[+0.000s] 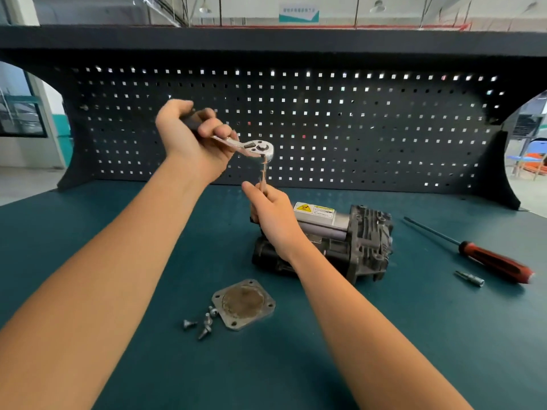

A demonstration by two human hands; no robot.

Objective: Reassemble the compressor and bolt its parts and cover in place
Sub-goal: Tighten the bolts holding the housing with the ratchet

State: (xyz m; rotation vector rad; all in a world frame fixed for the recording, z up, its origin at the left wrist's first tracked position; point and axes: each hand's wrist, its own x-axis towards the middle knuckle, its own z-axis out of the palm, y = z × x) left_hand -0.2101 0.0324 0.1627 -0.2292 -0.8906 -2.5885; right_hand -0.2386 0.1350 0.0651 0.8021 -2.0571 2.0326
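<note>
Teal matting covers the workbench (pixel 429 335), backed by a black pegboard (pixel 355 128) whose square holes let daylight through.

Well to the right lies a long screwdriver (pixel 497 261) with a red and black handle. Just in front of it is a small silver bit (pixel 470 278).

Toward the front, a square cover plate (pixel 244 303) lies flat with a rusty round centre. About 4 loose bolts (pixel 204 321) sit by its left corner, 1 of them touching the plate's edge.

The compressor (pixel 340 241) rests on its side mid-bench, with a yellow warning label on top.

Raised above the bench, the left hand (pixel 195 134) is curled round the dark handle of a ratchet wrench (pixel 257 149). The right hand (pixel 272 214) pinches a thin shaft (pixel 264 176) hanging under the wrench head.

That shaft is smeared by motion, so whether it is seated in the head is hard to tell. The right hand and forearm cover the compressor's left end. The label's print is too small to read.
</note>
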